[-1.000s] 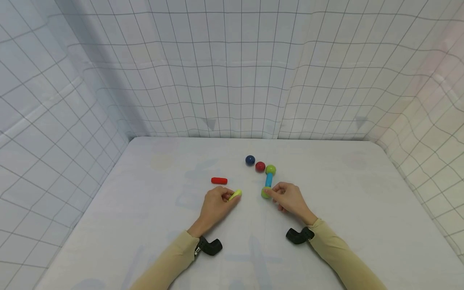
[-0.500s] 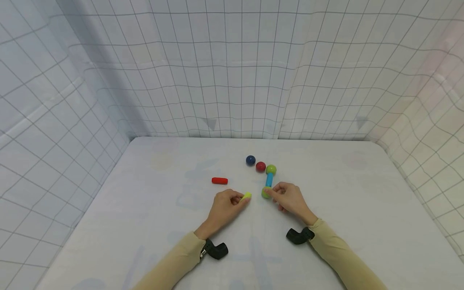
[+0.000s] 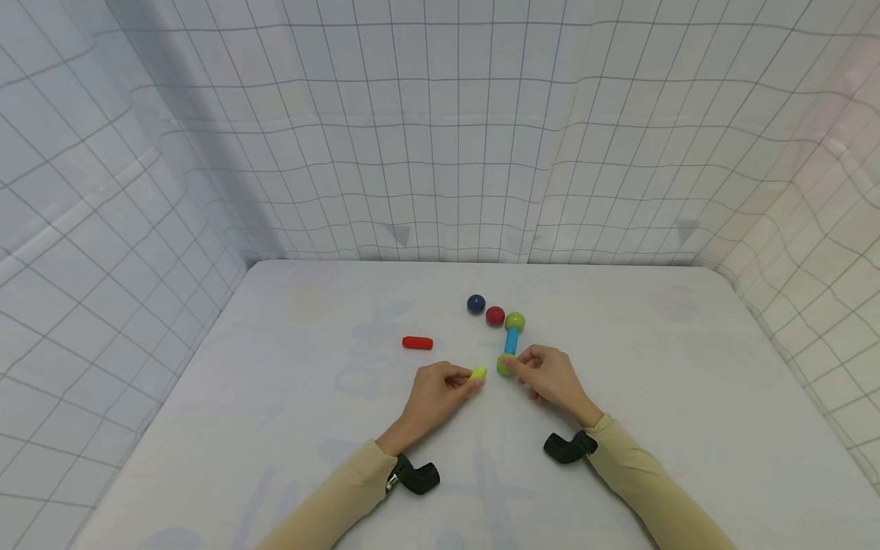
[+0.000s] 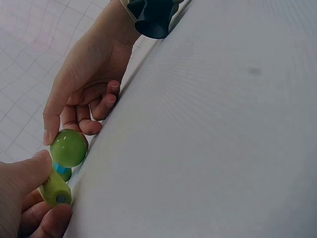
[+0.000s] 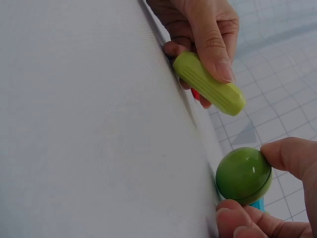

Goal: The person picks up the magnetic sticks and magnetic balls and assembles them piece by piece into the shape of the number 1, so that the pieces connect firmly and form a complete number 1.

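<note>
Between thumb and fingers my left hand (image 3: 438, 393) pinches a yellow-green ridged rod (image 5: 210, 84); a small grey disc shows in its end in the left wrist view. A short gap to the right, my right hand (image 3: 550, 376) pinches a glossy green ball (image 5: 243, 174) with thumb and fingertips. From that ball a blue rod (image 3: 512, 341) runs away toward a second green ball (image 3: 515, 321), the three in one line on the table.
A red ball (image 3: 495, 315) lies just left of the far green ball, with a dark blue ball (image 3: 476, 304) beyond it. Left of these lies a red rod (image 3: 417, 343). The white table (image 3: 309, 321) ends at a grid-patterned curtain (image 3: 440, 153).
My left hand has moved right with the yellow-green rod, closer to the near green ball, and the rod has turned a little. My right hand keeps its place on the ball.
</note>
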The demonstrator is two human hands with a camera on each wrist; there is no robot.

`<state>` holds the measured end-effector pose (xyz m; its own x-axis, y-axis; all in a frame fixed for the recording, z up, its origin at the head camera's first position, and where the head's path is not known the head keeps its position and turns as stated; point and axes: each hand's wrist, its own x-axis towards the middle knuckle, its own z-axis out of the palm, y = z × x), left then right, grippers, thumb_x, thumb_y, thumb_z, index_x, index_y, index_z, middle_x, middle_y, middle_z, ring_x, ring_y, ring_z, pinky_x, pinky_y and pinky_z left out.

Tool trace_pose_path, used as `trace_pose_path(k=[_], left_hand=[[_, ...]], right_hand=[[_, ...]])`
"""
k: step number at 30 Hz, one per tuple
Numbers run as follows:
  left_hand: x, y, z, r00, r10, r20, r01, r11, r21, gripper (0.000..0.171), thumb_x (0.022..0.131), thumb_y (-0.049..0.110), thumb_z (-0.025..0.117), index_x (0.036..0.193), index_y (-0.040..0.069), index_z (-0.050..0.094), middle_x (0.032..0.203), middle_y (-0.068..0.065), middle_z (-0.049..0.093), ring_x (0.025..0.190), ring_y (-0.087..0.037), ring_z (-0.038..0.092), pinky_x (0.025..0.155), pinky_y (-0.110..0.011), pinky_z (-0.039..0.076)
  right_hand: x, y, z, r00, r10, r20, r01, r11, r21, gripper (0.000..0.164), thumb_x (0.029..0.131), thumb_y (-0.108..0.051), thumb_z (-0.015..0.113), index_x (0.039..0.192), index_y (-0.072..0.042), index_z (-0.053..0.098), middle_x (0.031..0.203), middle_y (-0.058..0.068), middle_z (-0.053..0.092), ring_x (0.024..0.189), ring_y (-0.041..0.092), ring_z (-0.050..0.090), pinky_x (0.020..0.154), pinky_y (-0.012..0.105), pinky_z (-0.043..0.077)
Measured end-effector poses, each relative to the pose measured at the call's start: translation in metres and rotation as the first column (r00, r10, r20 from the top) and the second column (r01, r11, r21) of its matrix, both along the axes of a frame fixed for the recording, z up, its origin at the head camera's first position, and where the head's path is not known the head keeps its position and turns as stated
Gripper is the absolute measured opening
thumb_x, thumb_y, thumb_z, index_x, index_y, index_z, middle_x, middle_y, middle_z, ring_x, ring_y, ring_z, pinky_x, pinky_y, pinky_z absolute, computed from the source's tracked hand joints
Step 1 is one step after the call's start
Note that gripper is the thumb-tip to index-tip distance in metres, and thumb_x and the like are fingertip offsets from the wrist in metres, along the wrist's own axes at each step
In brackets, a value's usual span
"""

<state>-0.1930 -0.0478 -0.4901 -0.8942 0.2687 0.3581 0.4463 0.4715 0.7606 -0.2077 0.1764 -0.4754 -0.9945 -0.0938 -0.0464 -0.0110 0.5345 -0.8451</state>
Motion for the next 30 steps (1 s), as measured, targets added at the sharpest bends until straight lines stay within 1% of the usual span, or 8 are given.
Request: trace_pose_path(k=[3, 7, 10, 17, 23, 30], left_hand=[[0.0, 0.002, 0.001, 1.0, -0.011, 0.026, 0.01, 1.0, 0.017, 0.024, 0.081, 0.026, 0.077, 0.088, 0.004, 0.075, 0.075, 0.001, 0.067, 0.06, -0.003, 0.058, 0.055, -0.022, 0.048], [0.0, 0.006, 0.002, 0.997, -0.012, 0.076, 0.011, 1.0, 0.01, 0.026, 0.081, 0.031, 0.077, 0.087, 0.006, 0.076, 0.071, 0.005, 0.067, 0.059, -0.001, 0.058, 0.054, -0.021, 0.048], [0.0, 0.009, 0.002, 0.995, -0.007, 0.096, 0.007, 1.0, -0.001, 0.025, 0.081, 0.032, 0.077, 0.085, 0.007, 0.076, 0.067, 0.008, 0.066, 0.058, 0.0, 0.057, 0.053, -0.021, 0.047], [0.002, 0.017, 0.004, 0.997, 0.01, 0.082, -0.007, 0.999, -0.041, 0.021, 0.081, 0.03, 0.077, 0.081, 0.009, 0.076, 0.062, 0.011, 0.063, 0.056, 0.0, 0.055, 0.054, -0.022, 0.045], [0.003, 0.023, 0.003, 0.996, 0.039, 0.08, -0.032, 0.996, -0.088, 0.021, 0.08, 0.034, 0.076, 0.078, 0.012, 0.076, 0.059, 0.015, 0.06, 0.054, 0.002, 0.052, 0.053, -0.021, 0.042], [0.006, 0.03, 0.004, 0.995, 0.074, 0.06, -0.067, 0.991, -0.113, 0.023, 0.08, 0.037, 0.076, 0.075, 0.014, 0.076, 0.058, 0.015, 0.06, 0.053, 0.003, 0.051, 0.05, -0.021, 0.04]], right_hand=[[0.0, 0.0, 0.0, 1.0, -0.002, 0.0, 0.002, 1.0, 0.01, 0.041, 0.083, -0.049, 0.069, 0.081, -0.008, 0.064, 0.059, 0.001, 0.059, 0.039, 0.016, 0.05, 0.038, 0.03, 0.041], [0.0, 0.0, 0.0, 1.0, -0.002, 0.003, 0.002, 1.0, 0.014, 0.041, 0.083, -0.049, 0.069, 0.081, -0.008, 0.064, 0.06, 0.001, 0.059, 0.04, 0.016, 0.051, 0.039, 0.029, 0.041], [0.0, 0.0, 0.0, 1.0, 0.001, 0.002, -0.001, 1.0, 0.01, 0.041, 0.083, -0.049, 0.069, 0.081, -0.008, 0.064, 0.06, 0.001, 0.059, 0.04, 0.016, 0.051, 0.039, 0.029, 0.041], [0.001, -0.001, 0.002, 1.0, 0.004, 0.001, -0.004, 1.0, -0.002, 0.041, 0.083, -0.048, 0.069, 0.081, -0.008, 0.064, 0.06, 0.001, 0.059, 0.04, 0.016, 0.051, 0.038, 0.029, 0.041], [0.001, -0.001, 0.002, 1.0, 0.002, -0.003, -0.002, 1.0, 0.0, 0.042, 0.083, -0.049, 0.069, 0.081, -0.008, 0.064, 0.061, 0.001, 0.059, 0.04, 0.016, 0.051, 0.038, 0.029, 0.04], [0.001, -0.001, 0.0, 1.0, -0.005, -0.011, 0.005, 1.0, 0.003, 0.043, 0.082, -0.051, 0.069, 0.081, -0.008, 0.063, 0.062, 0.001, 0.06, 0.04, 0.016, 0.051, 0.038, 0.028, 0.04]])
